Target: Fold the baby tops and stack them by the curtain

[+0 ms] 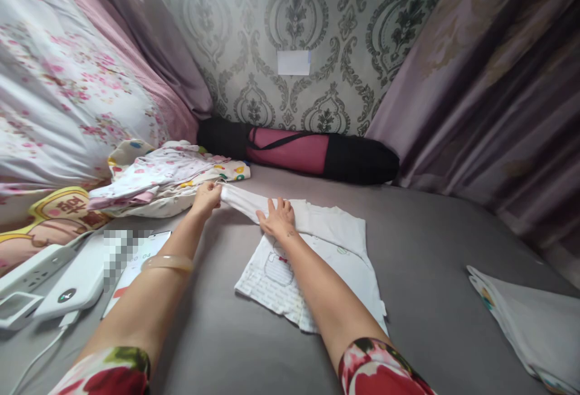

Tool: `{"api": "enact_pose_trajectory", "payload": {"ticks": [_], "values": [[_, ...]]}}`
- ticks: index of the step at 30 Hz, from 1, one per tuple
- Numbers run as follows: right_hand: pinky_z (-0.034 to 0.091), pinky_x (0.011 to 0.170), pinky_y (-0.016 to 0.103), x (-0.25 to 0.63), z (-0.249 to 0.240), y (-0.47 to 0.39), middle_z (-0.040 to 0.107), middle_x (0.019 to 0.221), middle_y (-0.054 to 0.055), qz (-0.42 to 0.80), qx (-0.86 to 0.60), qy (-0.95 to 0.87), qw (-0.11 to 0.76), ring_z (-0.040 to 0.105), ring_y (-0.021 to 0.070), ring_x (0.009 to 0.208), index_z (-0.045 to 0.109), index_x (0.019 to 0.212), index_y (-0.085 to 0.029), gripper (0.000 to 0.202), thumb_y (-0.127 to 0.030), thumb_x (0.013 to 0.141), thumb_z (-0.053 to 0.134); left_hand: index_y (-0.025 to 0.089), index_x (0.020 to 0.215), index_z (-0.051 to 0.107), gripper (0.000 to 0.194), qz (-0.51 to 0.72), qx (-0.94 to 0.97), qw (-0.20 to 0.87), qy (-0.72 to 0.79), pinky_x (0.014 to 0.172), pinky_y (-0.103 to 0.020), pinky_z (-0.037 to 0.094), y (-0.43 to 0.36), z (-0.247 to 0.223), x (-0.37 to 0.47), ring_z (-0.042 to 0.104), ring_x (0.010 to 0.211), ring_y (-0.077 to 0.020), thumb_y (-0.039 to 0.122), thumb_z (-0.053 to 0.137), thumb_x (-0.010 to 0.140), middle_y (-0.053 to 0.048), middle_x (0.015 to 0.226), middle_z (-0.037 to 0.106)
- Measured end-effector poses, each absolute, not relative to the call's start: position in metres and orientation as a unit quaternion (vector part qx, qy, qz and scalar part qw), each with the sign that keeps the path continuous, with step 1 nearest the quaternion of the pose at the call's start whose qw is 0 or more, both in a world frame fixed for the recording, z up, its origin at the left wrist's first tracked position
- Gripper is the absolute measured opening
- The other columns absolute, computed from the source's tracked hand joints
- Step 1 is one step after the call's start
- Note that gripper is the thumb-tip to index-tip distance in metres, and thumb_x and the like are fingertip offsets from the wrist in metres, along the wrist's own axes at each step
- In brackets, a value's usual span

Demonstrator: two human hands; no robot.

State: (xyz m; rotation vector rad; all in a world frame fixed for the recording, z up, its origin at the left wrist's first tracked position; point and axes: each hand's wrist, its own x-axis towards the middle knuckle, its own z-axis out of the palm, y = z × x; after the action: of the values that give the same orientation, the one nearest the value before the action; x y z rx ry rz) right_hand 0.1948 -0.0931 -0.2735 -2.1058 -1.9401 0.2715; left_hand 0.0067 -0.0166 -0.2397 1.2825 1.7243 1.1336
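Note:
A white shirt (335,256) with a cartoon print and lines of text lies on the grey sheet (217,298), its upper part folded over. My left hand (209,196) pinches the end of a sleeve and holds it stretched out to the left. My right hand (277,218) rests on the folded part where the sleeve meets the body, fingers spread and pressing on the cloth.
Patterned clothes (167,171) are heaped at the back left. A power strip (40,268), a white power bank (81,274) and a phone (136,262) lie at the left. Folded white cloth (534,322) is at the right; a long black and pink bag (290,150) lies along the wall.

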Motion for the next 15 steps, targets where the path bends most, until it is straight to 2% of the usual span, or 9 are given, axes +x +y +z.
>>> {"api": "enact_pose_trajectory", "payload": {"ticks": [3,6,8,10,12,15], "values": [[0.026,0.106,0.048,0.190,-0.269,-0.087,0.040,0.147,0.019,0.108,-0.741,-0.656,0.093,0.036,0.0350,0.129,0.040,0.147,-0.014,0.072,-0.060,0.092,0.035,0.018,0.076,0.054,0.021,0.460,0.527,0.329,0.634,0.039,-0.017,0.034,-0.022,-0.235,0.011,0.039,0.045,-0.0083,0.038,0.055,0.071,0.004,0.056,0.044],[0.012,0.112,0.054,0.188,-0.267,-0.086,0.033,0.152,0.022,0.089,-0.739,-0.662,0.086,0.029,0.0368,0.136,0.033,0.149,-0.007,0.077,-0.058,0.092,0.037,0.017,0.073,0.055,0.026,0.468,0.560,0.322,0.602,0.038,-0.017,0.031,-0.024,-0.233,0.011,0.037,0.045,-0.0084,0.043,0.055,0.070,0.004,0.054,0.042],[0.004,0.116,0.051,0.187,-0.267,-0.091,0.028,0.156,0.021,0.058,-0.718,-0.686,0.107,0.023,0.0346,0.141,0.027,0.150,-0.004,0.075,-0.049,0.092,0.040,0.017,0.072,0.056,0.026,0.461,0.568,0.326,0.599,0.038,-0.017,0.033,-0.023,-0.234,0.011,0.040,0.046,-0.0090,0.043,0.056,0.069,0.004,0.054,0.044],[0.004,0.117,0.043,0.184,-0.268,-0.100,0.023,0.158,0.018,0.053,-0.690,-0.710,0.128,0.019,0.0302,0.144,0.024,0.151,-0.002,0.070,-0.039,0.094,0.040,0.017,0.071,0.056,0.026,0.448,0.566,0.328,0.609,0.039,-0.017,0.034,-0.019,-0.237,0.009,0.042,0.046,-0.0097,0.043,0.057,0.068,0.003,0.054,0.047],[0.009,0.117,0.038,0.178,-0.270,-0.109,0.020,0.160,0.017,0.089,-0.673,-0.722,0.134,0.018,0.0274,0.146,0.022,0.152,-0.002,0.067,-0.036,0.095,0.036,0.017,0.072,0.057,0.025,0.436,0.558,0.322,0.628,0.039,-0.018,0.035,-0.015,-0.241,0.008,0.044,0.047,-0.0104,0.041,0.056,0.069,0.003,0.054,0.049],[0.009,0.117,0.045,0.167,-0.274,-0.118,0.013,0.161,0.016,0.153,-0.664,-0.724,0.111,0.010,0.0310,0.148,0.020,0.154,-0.010,0.069,-0.047,0.097,0.031,0.017,0.072,0.057,0.022,0.415,0.548,0.307,0.659,0.043,-0.019,0.039,-0.010,-0.248,0.007,0.049,0.051,-0.0125,0.038,0.055,0.070,0.002,0.055,0.051]]}}
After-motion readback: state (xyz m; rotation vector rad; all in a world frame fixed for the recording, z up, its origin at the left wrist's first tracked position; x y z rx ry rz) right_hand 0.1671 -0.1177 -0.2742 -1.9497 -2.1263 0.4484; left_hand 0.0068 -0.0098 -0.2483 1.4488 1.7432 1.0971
